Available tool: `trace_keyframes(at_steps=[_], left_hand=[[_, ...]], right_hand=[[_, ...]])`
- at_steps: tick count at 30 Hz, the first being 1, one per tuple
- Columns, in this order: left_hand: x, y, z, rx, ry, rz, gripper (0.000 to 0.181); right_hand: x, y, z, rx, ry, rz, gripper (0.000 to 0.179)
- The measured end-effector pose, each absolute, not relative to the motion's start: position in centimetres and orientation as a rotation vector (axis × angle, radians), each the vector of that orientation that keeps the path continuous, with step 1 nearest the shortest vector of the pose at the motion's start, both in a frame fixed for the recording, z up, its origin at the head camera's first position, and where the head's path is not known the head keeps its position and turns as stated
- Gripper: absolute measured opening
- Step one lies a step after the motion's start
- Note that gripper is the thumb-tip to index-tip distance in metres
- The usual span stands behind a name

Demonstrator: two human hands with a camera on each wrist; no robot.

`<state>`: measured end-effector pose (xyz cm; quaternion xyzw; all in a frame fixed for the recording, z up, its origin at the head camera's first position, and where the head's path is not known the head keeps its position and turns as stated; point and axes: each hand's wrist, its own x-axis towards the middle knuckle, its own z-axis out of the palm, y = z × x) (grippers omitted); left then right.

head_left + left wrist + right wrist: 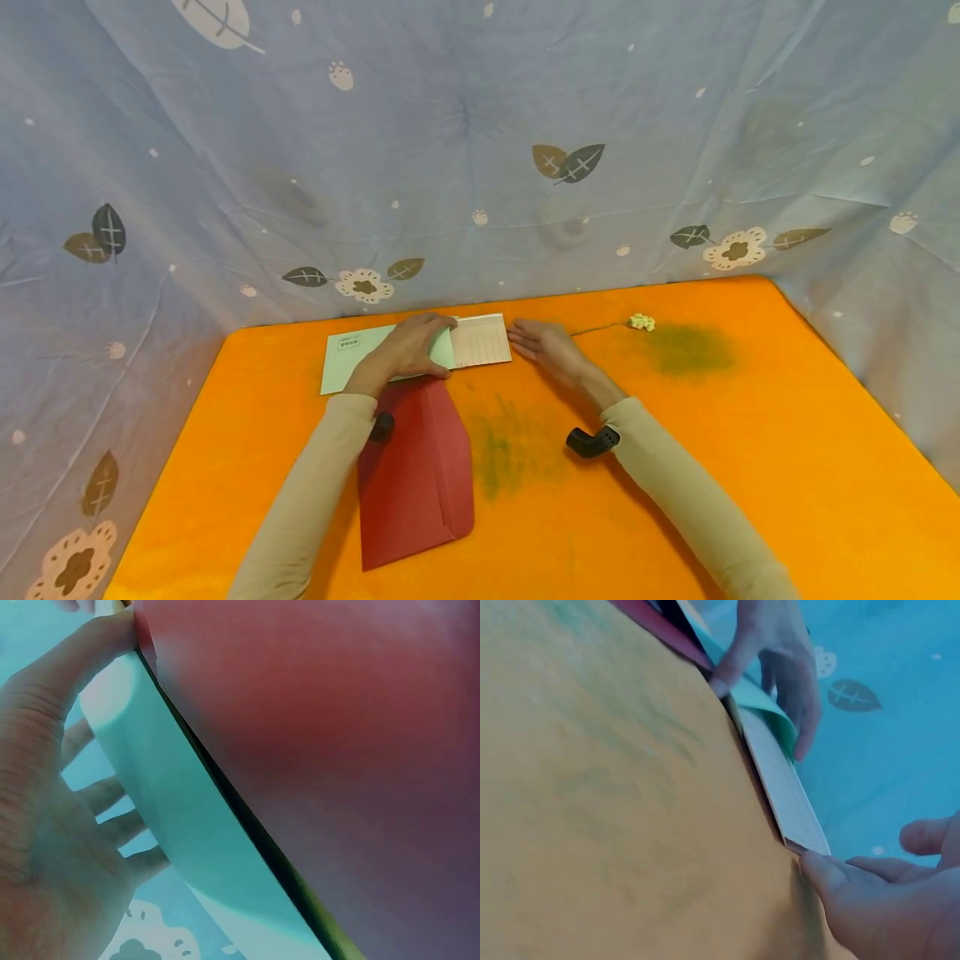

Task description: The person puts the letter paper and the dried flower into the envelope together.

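Note:
A pale green envelope [341, 367] lies near the table's back edge. Cream lined paper [482, 340] sticks out of its right end. My left hand [408, 346] grips the envelope near that end, thumb on the near edge and fingers at the far edge; in the right wrist view the green mouth [769, 712] bulges open around the paper. My right hand [551, 350] has its fingers extended, fingertips right at the paper's outer end. A red envelope [412, 483] lies below the left hand, its upper edge close against the green one.
A thin-stemmed sprig with a pale yellow flower head [641, 322] lies right of my right hand. The orange cloth [750, 450] covers the table and carries greenish smudges. Blue patterned curtains [465, 167] enclose the back and sides.

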<state>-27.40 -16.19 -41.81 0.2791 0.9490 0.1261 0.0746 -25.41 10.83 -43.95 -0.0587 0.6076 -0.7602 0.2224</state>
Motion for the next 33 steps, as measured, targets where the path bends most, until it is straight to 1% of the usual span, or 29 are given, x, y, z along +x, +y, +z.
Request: trace_keyframes(at_steps=[3, 6, 22, 33], left_hand=[[-27.4, -16.2, -41.9, 0.832, 2.848, 0.387, 0.083], [-27.4, -16.2, -41.9, 0.819, 2.848, 0.394, 0.083], [-27.5, -16.2, -41.7, 0.795, 2.842, 0.372, 0.086], [-27.3, -16.2, -41.8, 0.810, 2.854, 0.409, 0.087]], right_hand=[[-24.9, 10.7, -43.7, -0.265, 1.635, -2.053, 0.053], [-24.7, 10.3, -43.6, -0.303, 1.640, -2.024, 0.054], [-25.4, 6.3, -44.1, -0.355, 1.685, -2.032, 0.056], [-25.4, 4.2, -44.3, -0.383, 1.725, -1.975, 0.054]])
